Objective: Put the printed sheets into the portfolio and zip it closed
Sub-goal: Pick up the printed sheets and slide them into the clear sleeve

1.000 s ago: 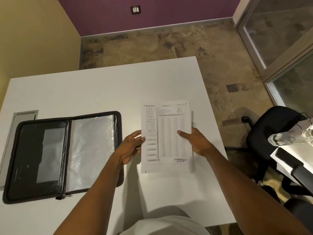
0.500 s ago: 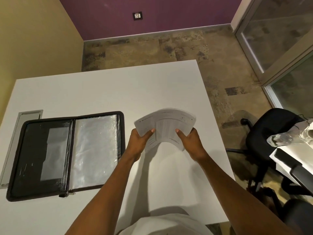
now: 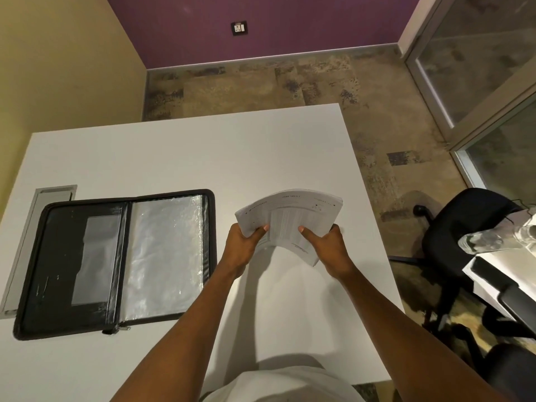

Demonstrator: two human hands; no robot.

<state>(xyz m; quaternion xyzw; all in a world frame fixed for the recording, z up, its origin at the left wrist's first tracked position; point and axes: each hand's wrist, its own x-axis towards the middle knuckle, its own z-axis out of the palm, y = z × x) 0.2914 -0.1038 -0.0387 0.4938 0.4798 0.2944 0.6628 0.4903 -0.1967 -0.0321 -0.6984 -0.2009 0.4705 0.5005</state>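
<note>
A stack of printed sheets (image 3: 290, 216) is held above the white table (image 3: 179, 152), bowed upward in the middle. My left hand (image 3: 243, 248) grips its left side and my right hand (image 3: 330, 250) grips its right side, thumbs on top. The black portfolio (image 3: 116, 262) lies open and flat to the left of my hands, with a clear plastic sleeve on its right half and a dark pocket on its left half. Its zipper pull (image 3: 116, 329) sits at the near edge by the spine.
A grey cable hatch (image 3: 37, 216) is set in the table's left side, partly under the portfolio. A black office chair (image 3: 464, 224) stands off the right edge. Another desk with a clear bottle (image 3: 493, 242) is at far right.
The sheets lay flat on the table one second ago. Both hands have lifted the stack off the table and bent it into an arch.
</note>
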